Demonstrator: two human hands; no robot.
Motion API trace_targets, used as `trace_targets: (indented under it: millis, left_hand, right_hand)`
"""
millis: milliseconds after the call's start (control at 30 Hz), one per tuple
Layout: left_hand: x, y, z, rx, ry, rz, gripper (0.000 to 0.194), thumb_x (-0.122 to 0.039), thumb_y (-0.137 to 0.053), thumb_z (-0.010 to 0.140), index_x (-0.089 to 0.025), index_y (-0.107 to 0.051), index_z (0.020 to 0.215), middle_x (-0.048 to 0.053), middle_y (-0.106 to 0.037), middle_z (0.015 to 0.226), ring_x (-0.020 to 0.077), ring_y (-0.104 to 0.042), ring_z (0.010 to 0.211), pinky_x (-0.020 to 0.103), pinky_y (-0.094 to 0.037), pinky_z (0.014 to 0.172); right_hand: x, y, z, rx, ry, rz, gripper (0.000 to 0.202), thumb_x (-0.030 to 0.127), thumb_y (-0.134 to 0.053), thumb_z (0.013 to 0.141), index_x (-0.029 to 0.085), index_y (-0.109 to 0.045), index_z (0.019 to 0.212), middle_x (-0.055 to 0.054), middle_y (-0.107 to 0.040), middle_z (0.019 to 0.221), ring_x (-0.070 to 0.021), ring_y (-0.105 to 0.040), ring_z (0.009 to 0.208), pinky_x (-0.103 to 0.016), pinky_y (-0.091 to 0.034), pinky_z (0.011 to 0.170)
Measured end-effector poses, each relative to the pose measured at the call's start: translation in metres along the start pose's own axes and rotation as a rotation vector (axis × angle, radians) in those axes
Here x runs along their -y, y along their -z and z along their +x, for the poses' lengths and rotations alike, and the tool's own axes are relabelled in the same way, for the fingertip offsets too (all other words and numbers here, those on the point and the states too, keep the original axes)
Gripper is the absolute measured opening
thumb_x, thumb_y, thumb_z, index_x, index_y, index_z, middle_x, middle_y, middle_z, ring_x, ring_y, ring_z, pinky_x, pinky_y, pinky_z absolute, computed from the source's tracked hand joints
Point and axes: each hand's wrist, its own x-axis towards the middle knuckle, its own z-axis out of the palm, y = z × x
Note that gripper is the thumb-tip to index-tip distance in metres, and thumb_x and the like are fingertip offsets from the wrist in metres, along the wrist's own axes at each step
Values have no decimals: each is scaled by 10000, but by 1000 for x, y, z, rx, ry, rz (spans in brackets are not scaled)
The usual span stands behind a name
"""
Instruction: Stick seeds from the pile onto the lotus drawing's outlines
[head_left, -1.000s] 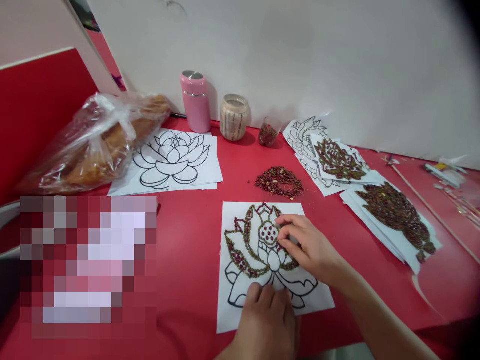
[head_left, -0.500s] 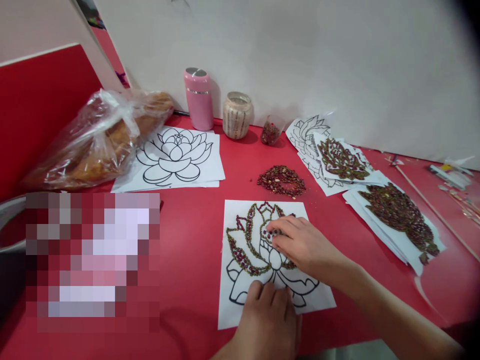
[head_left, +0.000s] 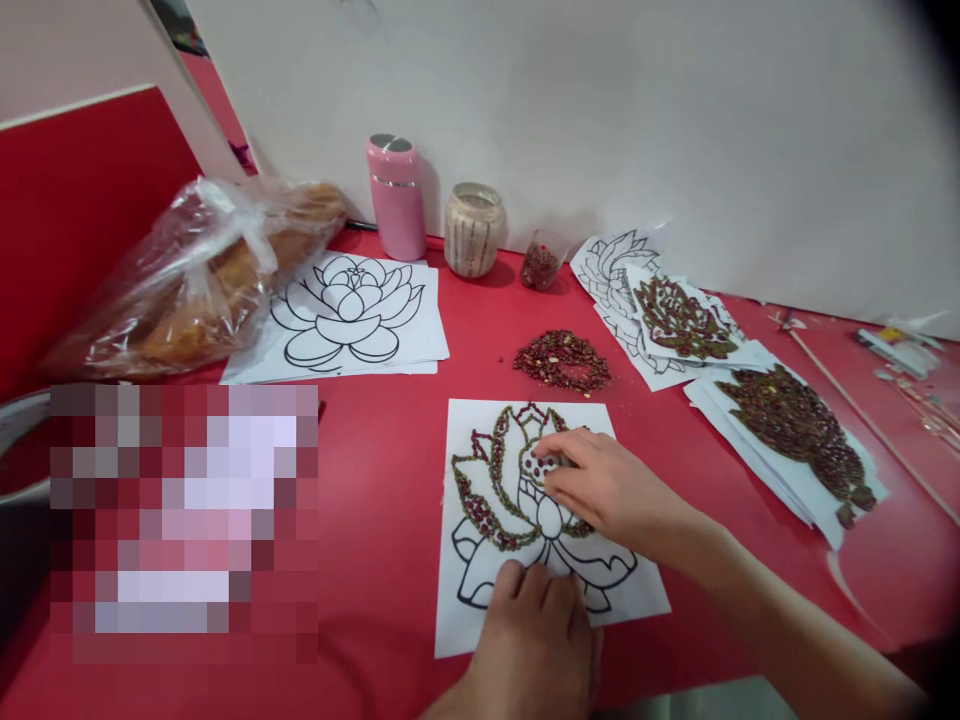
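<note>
Basically, flat white paper (head_left: 459, 635) w/ bumpy, part-beaded lotus (head_left: 480, 518) lay nr front edge of table (head_left: 375, 510); R hand (head_left: 611, 485) fingers bent over its dotted centre, L hand (head_left: 536, 635) fingers curled on paper's bottom, grips unclear.

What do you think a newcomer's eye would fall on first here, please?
Probably the sheet at lower centre, its lotus outline partly filled with red and green grains, with the right grip at its upper half and the left grip on its lower part. After that, perhaps the pile of reddish grains just beyond it, and the pink flask standing at the back, near the white wall.
</note>
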Motion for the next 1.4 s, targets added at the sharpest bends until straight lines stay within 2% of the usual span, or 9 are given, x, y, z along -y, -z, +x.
trace_targets:
  millis: [133,267,467,767,1133,1300,1400]
  left_hand:
    - [0,-1,-1,6,-12,-7,217,-193,-650,618,-116,-620,819,6,-580,662,168,-449,569,329,-284,529]
    - [0,-3,-2,3,-14,0,215,-183,-639,621,-107,-627,821,14,-577,656,174,-447,571,338,-297,543]
    - [1,-4,-3,-7,-21,-5,194,-168,-574,663,-94,-632,833,24,-559,633,179,-442,552,339,-287,519]
    - [1,-3,-1,-14,-26,-10,183,-168,-569,663,-100,-633,821,22,-557,630,174,-438,545,334,-284,508]
    - [2,-3,-1,-40,-30,-29,142,-150,-565,667,-113,-623,791,20,-561,627,171,-441,541,325,-281,506]
    - [3,-3,0,-49,-42,-20,136,-134,-525,695,-101,-618,789,17,-537,596,159,-434,524,313,-276,485]
    - [4,-7,-1,-101,-56,31,146,-120,-468,727,-110,-611,752,9,-495,543,151,-420,498,305,-269,470]
  right_hand:
    - [-9,6,-7,-122,-97,108,161,162,-442,838,196,-595,876,-72,-525,1104,-189,-492,1003,-344,-416,829]
    - [-15,1,-16,-196,-191,164,151,174,-436,840,205,-575,891,-79,-494,1108,-192,-485,1030,-348,-426,841]
    - [-9,-12,-15,-198,-224,197,137,208,-499,807,221,-560,929,-76,-439,1174,-214,-411,1103,-373,-386,894]
    - [-6,-16,-7,-158,-279,166,193,268,-548,774,223,-546,962,-75,-398,1238,-241,-340,1158,-409,-322,939]
    - [-6,-16,-5,-169,-358,203,166,267,-569,739,236,-555,901,-70,-430,1218,-260,-371,1149,-453,-351,892]
    - [-17,-8,-13,-364,-454,336,145,292,-495,801,245,-547,928,-75,-444,1215,-235,-420,1120,-351,-461,748]
    - [-30,-4,-16,-512,-459,377,160,301,-469,821,225,-539,943,-82,-495,1164,-214,-483,1058,-339,-458,780]
